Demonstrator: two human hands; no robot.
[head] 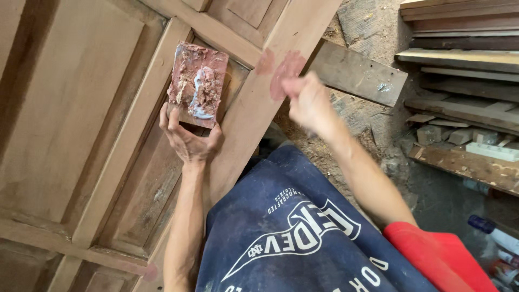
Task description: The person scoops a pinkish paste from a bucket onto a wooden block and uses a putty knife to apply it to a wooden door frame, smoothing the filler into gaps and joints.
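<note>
The left hand [186,141] grips a small board [198,85] smeared with reddish filler, fingers wrapped around its lower edge. The right hand [308,103], blurred, presses on a reddish patch [285,73] on the wooden door [81,108]; its fingers' state is unclear.

The panelled door [81,124] is bare wood, matt and sanded smooth, with dull reddish filler patches [284,73] smeared on its stile. The small board [197,84] in the left hand [186,140] is wood caked with rough, lumpy reddish-brown putty and a glossy pale streak. The stacked planks [459,59] look rough-sawn and dusty.
</note>
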